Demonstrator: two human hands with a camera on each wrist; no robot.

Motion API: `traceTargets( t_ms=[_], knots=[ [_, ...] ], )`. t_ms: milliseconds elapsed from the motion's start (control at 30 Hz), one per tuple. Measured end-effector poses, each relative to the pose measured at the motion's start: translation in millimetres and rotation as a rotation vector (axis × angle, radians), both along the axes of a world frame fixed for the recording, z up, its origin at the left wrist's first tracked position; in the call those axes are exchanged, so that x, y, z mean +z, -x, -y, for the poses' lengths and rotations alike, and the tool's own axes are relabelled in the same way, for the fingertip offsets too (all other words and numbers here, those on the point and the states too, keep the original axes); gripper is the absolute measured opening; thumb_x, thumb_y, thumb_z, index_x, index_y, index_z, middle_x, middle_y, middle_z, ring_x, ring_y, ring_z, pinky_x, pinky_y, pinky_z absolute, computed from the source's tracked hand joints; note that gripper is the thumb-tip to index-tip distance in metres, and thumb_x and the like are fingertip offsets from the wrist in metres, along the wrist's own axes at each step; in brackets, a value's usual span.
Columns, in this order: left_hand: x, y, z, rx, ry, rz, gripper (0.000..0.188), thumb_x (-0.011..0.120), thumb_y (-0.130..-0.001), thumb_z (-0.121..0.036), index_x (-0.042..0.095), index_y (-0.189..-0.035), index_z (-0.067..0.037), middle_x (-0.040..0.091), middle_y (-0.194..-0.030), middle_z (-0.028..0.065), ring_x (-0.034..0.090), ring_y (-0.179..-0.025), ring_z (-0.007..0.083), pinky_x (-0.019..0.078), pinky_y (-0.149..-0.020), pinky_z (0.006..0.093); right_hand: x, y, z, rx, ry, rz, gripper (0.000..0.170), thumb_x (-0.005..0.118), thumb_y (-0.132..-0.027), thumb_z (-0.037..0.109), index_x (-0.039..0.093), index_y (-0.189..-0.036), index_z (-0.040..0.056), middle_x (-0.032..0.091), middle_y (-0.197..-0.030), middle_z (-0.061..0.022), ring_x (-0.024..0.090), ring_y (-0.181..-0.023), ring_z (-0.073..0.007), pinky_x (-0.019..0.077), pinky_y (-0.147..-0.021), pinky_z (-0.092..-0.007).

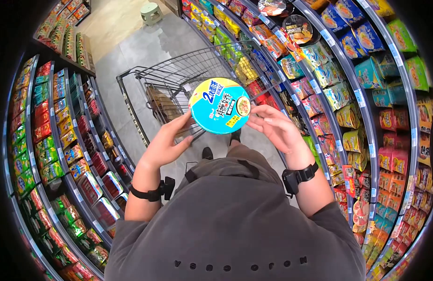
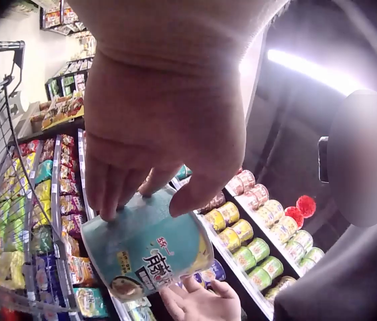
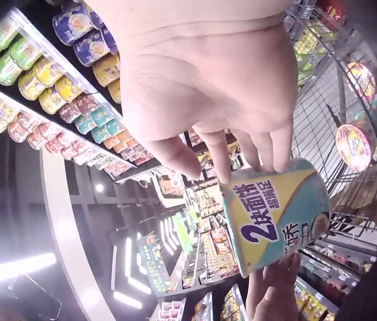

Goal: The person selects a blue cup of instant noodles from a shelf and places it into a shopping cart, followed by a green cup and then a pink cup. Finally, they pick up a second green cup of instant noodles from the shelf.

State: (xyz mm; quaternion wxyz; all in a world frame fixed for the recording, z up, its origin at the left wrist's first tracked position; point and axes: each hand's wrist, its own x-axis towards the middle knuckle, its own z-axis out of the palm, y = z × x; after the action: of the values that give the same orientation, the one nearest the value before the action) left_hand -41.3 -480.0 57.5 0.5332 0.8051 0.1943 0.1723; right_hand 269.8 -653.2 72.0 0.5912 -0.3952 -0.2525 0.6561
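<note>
Both hands are at a large tub of instant noodles [image 1: 220,110] in turquoise and yellow, held in front of the body above the cart's near end. My left hand [image 1: 167,140] grips its left side, with the fingers partly hidden behind the tub in the head view. In the left wrist view, this hand's thumb [image 2: 190,199] overlaps the tub's wall. On the opposite side, my right hand [image 1: 279,129] touches the tub's edge with loosely extended fingers. Its thumb [image 3: 178,157] stands apart from the tub in the right wrist view. The tub's printed lid faces up toward the head camera.
A black wire shopping cart [image 1: 179,70] stands just ahead, with a brown item [image 1: 161,104] inside. Shelves of packaged noodles line both sides, including packets [image 1: 350,117] close by the right arm. Farther along the aisle is a pale green stool [image 1: 151,14].
</note>
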Motion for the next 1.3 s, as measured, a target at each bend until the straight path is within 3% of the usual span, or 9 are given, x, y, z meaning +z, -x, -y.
traceTargets(
  t_ms=[333,367,467,667,733,933,1033,1133,1300],
  knots=[
    [-10.9,-73.7,-57.8,-0.087,0.077,-0.024,0.073,0.062,-0.089,0.003,0.036,-0.157,0.004,0.060,-0.144,0.0247,0.061,-0.133,0.0315,0.0450,-0.113,0.0408,-30.2,-65.9,-47.6,-0.020,0.046,-0.132,0.064,0.058,-0.100,0.018,0.035,-0.157,0.0012,0.048,-0.153,-0.0183,0.051,-0.140,-0.0324,0.0364,-0.120,-0.0464],
    [-10.1,-82.1,-64.7,-0.069,0.251,-0.099,0.069,0.059,-0.093,0.002,0.036,-0.158,0.004,0.058,-0.146,0.0216,0.056,-0.138,0.0286,0.0414,-0.116,0.0396,-35.9,-75.6,-56.0,-0.018,0.048,-0.140,0.064,0.058,-0.100,0.018,0.035,-0.157,0.0012,0.048,-0.153,-0.0183,0.051,-0.140,-0.0324,0.0364,-0.120,-0.0464],
    [-27.8,-113.8,-91.7,-0.037,0.332,-0.124,0.071,0.057,-0.092,0.005,0.034,-0.159,0.005,0.057,-0.148,0.0213,0.056,-0.137,0.0276,0.0409,-0.116,0.0389,-49.7,-103.3,-83.4,0.000,0.092,-0.164,0.065,0.057,-0.101,0.017,0.033,-0.159,0.0019,0.046,-0.155,-0.0190,0.051,-0.139,-0.0311,0.0376,-0.119,-0.0462],
    [-110.0,-189.6,-135.2,0.108,0.679,0.001,0.055,0.044,-0.113,-0.036,0.046,-0.154,0.000,0.061,-0.143,0.0161,0.056,-0.132,0.0215,0.0431,-0.112,0.0357,-100.8,-150.6,-135.7,0.049,0.300,-0.097,0.068,0.057,-0.103,0.021,0.027,-0.162,0.0055,0.034,-0.166,-0.0109,0.044,-0.146,-0.0272,0.0371,-0.118,-0.0480],
    [-149.7,-213.0,-145.2,0.223,0.710,-0.092,0.056,0.046,-0.112,-0.039,0.048,-0.153,0.000,0.061,-0.143,0.0148,0.057,-0.129,0.0213,0.0441,-0.110,0.0356,-125.0,-161.1,-149.3,0.090,0.417,-0.134,0.067,0.055,-0.105,0.021,0.025,-0.163,0.0072,0.032,-0.167,-0.0082,0.044,-0.146,-0.0254,0.0375,-0.117,-0.0492],
    [-225.6,-270.1,-157.9,0.260,0.509,-0.489,0.062,0.052,-0.106,-0.048,0.055,-0.145,0.001,0.067,-0.133,0.0261,0.063,-0.128,0.0340,0.0469,-0.107,0.0391,-223.0,-167.3,-170.6,0.052,0.639,-0.209,0.066,0.058,-0.103,0.017,0.030,-0.162,0.0106,0.054,-0.149,-0.0087,0.057,-0.133,-0.0226,0.0454,-0.111,-0.0435],
    [-268.9,-284.6,-163.4,0.145,0.401,-0.818,0.063,0.058,-0.099,-0.050,0.062,-0.134,0.002,0.070,-0.121,0.0286,0.067,-0.118,0.0408,0.0507,-0.103,0.0430,-267.3,-164.2,-176.2,0.099,0.796,-0.204,0.054,0.061,-0.099,0.018,0.044,-0.149,0.0145,0.055,-0.146,-0.0076,0.058,-0.129,-0.0233,0.0418,-0.110,-0.0444],
    [-299.0,-292.5,-161.0,0.055,0.400,-1.058,0.062,0.058,-0.098,-0.050,0.064,-0.130,0.002,0.070,-0.122,0.0295,0.066,-0.119,0.0420,0.0504,-0.103,0.0447,-288.5,-157.2,-182.0,0.133,0.913,-0.182,0.057,0.062,-0.096,0.020,0.044,-0.150,0.0144,0.056,-0.146,-0.0073,0.055,-0.133,-0.0252,0.0378,-0.114,-0.0471],
    [-322.7,-291.1,-158.3,-0.034,0.378,-1.156,0.062,0.061,-0.095,-0.048,0.064,-0.130,0.003,0.069,-0.122,0.0299,0.067,-0.118,0.0417,0.0515,-0.102,0.0463,-320.8,-142.9,-185.4,0.208,0.988,-0.095,0.064,0.064,-0.090,0.027,0.043,-0.149,0.0139,0.055,-0.148,-0.0082,0.050,-0.139,-0.0241,0.0290,-0.119,-0.0470]
  ],
)
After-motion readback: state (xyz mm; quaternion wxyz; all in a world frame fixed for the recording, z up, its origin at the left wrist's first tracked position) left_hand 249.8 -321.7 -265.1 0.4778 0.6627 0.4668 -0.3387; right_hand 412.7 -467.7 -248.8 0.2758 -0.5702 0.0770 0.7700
